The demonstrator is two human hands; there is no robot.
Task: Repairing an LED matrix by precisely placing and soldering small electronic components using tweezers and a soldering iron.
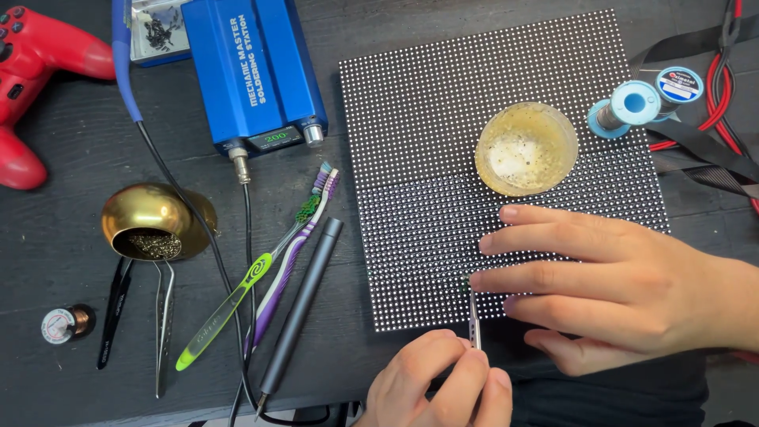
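A black LED matrix panel with rows of small white dots lies flat on the dark table. My right hand rests palm down on its lower right corner, fingers spread and pointing left. My left hand comes in from the bottom edge, pinching thin metal tweezers. Their tip touches the panel near its lower edge, just beside my right middle fingertip. A round yellowish dish of paste sits on the panel above my right hand.
A blue soldering station stands left of the panel, with two toothbrushes, a black pen-shaped tool, a brass tip cleaner, spare tweezers and a copper wire spool. Red controller far left; solder spool and cables right.
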